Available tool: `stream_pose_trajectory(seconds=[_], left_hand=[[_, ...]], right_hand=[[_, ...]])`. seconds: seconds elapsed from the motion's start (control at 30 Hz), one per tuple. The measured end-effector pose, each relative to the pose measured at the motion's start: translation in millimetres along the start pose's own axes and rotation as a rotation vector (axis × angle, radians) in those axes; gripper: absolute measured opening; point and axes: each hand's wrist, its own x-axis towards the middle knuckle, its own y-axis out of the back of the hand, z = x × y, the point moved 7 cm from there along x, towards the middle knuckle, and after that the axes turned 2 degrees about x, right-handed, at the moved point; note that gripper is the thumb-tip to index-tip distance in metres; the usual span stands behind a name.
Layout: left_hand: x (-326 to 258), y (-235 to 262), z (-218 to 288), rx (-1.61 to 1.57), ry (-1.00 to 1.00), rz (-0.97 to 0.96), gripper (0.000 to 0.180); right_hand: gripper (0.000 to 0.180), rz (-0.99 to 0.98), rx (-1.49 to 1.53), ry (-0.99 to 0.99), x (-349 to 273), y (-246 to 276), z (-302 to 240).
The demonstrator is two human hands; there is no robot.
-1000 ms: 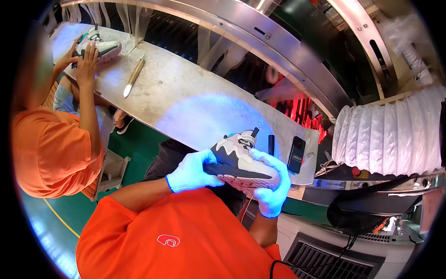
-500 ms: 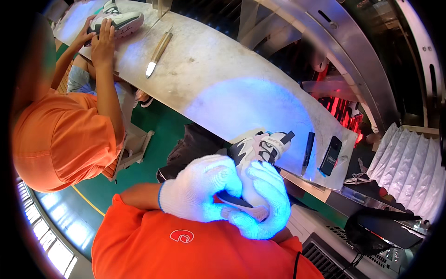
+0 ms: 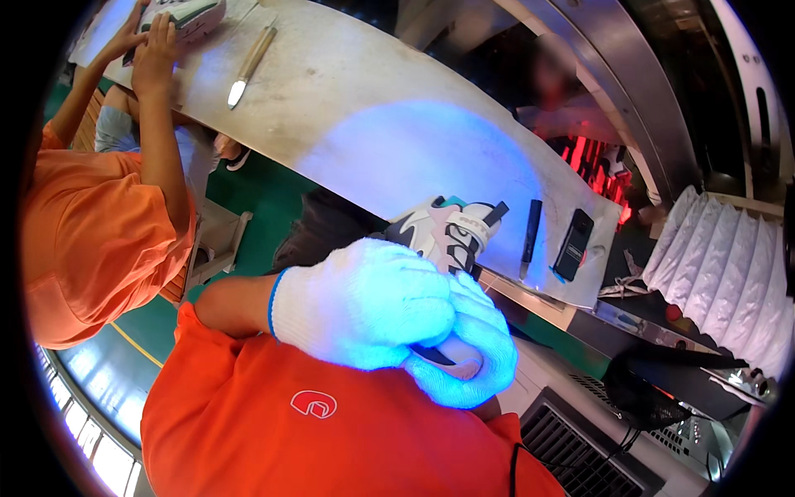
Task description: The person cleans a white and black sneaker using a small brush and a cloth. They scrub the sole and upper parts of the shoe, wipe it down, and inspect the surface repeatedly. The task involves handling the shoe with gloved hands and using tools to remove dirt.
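A white, grey and black sneaker [image 3: 431, 234] with a strap and a dark pull tab is held in front of my chest, its far end over the table's near edge. My left hand [image 3: 368, 306], in a white knit glove lit blue, lies across the near part of the sneaker with its fingers folded over it. The gloved right hand [image 3: 480, 356] is curled round the near end from the right side. Between the hands, a small dark and pale part of the sneaker shows; the rest of that end is hidden under the gloves.
On the worktable [image 3: 331, 79] lie a black pen-like tool [image 3: 532, 238], a black phone-like device [image 3: 573, 244] and a wooden-handled knife [image 3: 252, 66]. A co-worker in orange [image 3: 108, 224] handles another shoe [image 3: 195, 16] at left. A ribbed white duct [image 3: 720, 277] stands right.
My left hand has slid right over the sneaker, closer to the right hand, covering more of it. The whole view has shifted, so the table items sit farther up and left.
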Motion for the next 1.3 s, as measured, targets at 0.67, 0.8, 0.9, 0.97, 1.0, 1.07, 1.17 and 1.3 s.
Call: stream_pose_trajectory(seconds=[0.67,0.8,0.9,0.97,1.0,1.07,1.17,1.3], left_hand=[[21.4,-49.2,-16.7,-0.290,0.389,-0.254,0.062],[29.2,-55.1,-16.1,-0.298,0.371,-0.230,0.046],[30.7,-59.5,-21.2,-0.279,0.344,-0.231,0.043],[29.0,-60.4,-22.3,-0.275,0.334,-0.234,0.043],[29.9,-61.4,-22.2,-0.275,0.328,-0.233,0.044],[31.4,-60.0,-23.9,-0.266,0.319,-0.239,0.045],[30.9,-52.5,-25.5,-0.259,0.312,-0.223,0.049],[26.3,-42.6,-38.2,-0.341,0.279,-0.190,0.052]], right_hand=[[0.058,0.049,-0.099,-0.076,-52.6,37.7,5.8],[0.048,0.103,-0.087,-0.143,-52.0,42.0,1.5],[0.037,0.131,-0.110,-0.169,-48.8,44.9,-0.5],[0.033,0.149,-0.098,-0.204,-48.2,45.8,-0.7],[0.032,0.162,-0.077,-0.234,-49.4,47.2,-0.1],[0.033,0.150,-0.104,-0.253,-48.7,49.5,-0.2],[0.040,0.064,-0.201,-0.205,-37.4,46.6,-3.6],[0.043,0.021,-0.202,-0.268,-14.5,28.7,-10.4]])
